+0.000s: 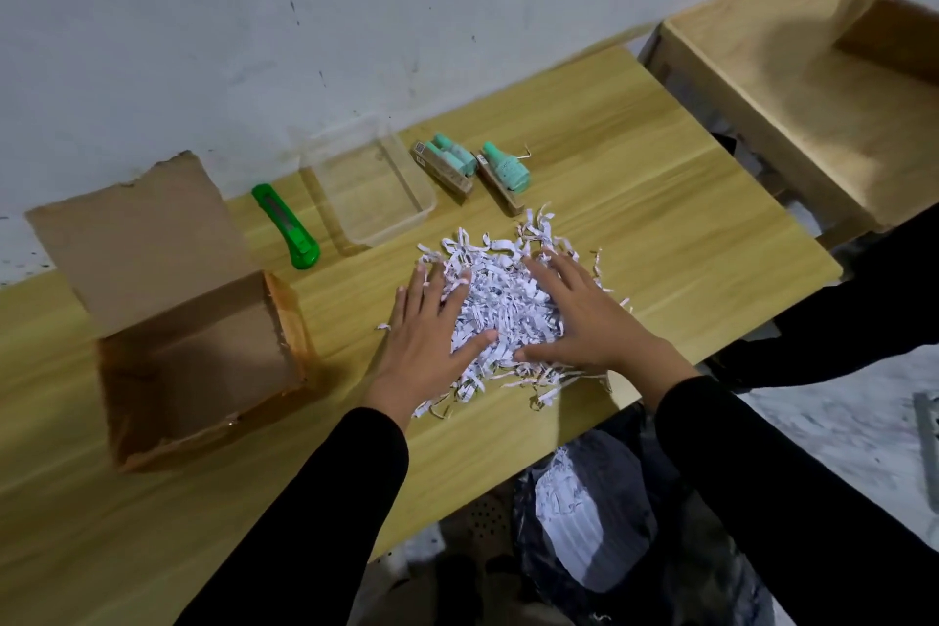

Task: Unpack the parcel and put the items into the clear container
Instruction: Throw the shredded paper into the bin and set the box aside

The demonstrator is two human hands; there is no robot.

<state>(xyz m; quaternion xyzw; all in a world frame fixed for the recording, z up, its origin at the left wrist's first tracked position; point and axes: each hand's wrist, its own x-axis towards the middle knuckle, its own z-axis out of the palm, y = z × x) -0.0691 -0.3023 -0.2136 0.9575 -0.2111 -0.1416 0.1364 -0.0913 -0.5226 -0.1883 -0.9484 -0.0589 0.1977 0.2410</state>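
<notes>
no legible text anywhere; small labels on the two item packs point(470, 168) too blurred to read

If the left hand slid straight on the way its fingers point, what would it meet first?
The left hand points up-table, slightly right. Past the edge of the shredded paper it already rests on, it would probably reach the clear container's near wall first; depth is uncertain.

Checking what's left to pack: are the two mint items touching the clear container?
Apart. The head view shows bare table between the clear container and the nearer mint item; the other mint item lies farther right.
</notes>
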